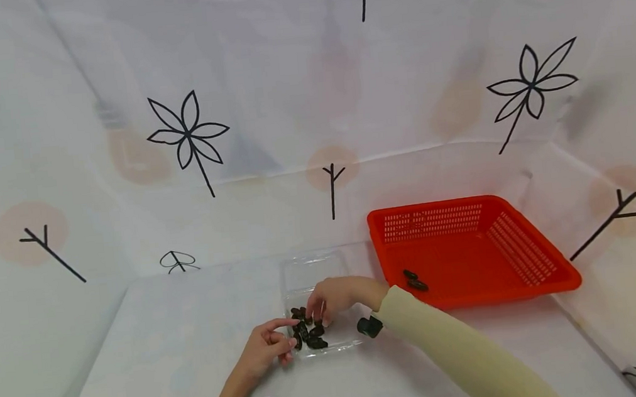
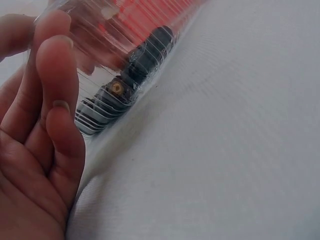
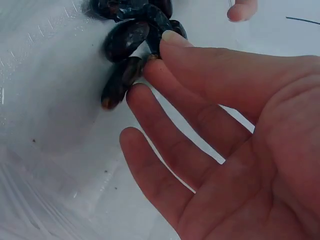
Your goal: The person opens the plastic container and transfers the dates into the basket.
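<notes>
A red slotted plastic basket [image 1: 460,265] holding two dark pieces [image 1: 417,284] stood right of the clear ribbed plastic box [image 1: 338,336], the beige right sleeve [image 1: 450,344] passing before its near-left corner. White cloth [image 1: 184,355] stretched openly leftward. Inside the box clustered glossy, dark oval pieces [image 1: 317,343]; the right hand [image 1: 335,296] pinched one by thumb and forefinger. The left hand [image 1: 263,349] touched the wall, fingers bent; whether it gripped, I couldn't tell.

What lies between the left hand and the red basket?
The head view shows the clear container, the dark pieces in it, and the right hand.
</notes>
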The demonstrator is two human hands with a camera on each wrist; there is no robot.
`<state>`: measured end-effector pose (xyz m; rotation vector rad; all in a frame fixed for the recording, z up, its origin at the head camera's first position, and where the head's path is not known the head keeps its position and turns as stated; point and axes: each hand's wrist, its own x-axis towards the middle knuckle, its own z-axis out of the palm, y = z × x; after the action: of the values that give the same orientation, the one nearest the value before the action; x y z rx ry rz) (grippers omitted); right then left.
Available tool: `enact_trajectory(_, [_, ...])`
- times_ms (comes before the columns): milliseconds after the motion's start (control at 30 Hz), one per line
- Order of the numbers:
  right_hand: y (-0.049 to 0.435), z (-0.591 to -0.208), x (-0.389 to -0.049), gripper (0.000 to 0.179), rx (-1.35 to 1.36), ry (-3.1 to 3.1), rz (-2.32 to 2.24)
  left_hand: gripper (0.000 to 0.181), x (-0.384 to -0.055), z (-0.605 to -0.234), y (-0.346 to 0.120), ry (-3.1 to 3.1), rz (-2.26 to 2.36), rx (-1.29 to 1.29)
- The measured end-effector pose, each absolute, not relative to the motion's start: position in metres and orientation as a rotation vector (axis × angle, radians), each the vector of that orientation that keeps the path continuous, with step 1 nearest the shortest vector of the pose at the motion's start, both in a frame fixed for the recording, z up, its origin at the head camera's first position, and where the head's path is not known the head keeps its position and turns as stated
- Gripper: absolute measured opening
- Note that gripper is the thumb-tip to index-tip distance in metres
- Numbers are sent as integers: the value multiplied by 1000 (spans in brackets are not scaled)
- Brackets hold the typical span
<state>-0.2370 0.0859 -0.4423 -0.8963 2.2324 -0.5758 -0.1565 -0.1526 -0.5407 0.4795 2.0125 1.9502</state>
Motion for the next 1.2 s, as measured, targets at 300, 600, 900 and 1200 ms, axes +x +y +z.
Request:
enact_trajectory(300, [78, -447, -229, 27, -839, 2335, -416, 43, -156, -541, -154, 2019, 1949, 476])
enact_trajectory(600, [69, -456, -231, 22, -853, 2343, -330, 40, -156, -541, -154, 2014, 1952, 492])
enact_trajectory(900, [74, -458, -235, 24, -833, 2349, -399, 39, -156, -539, -153, 2023, 1945, 511])
enact_trajectory(1200, [83, -448, -237, 25, -890, 2336, -476, 40, -156, -541, -154, 2031, 1941, 515])
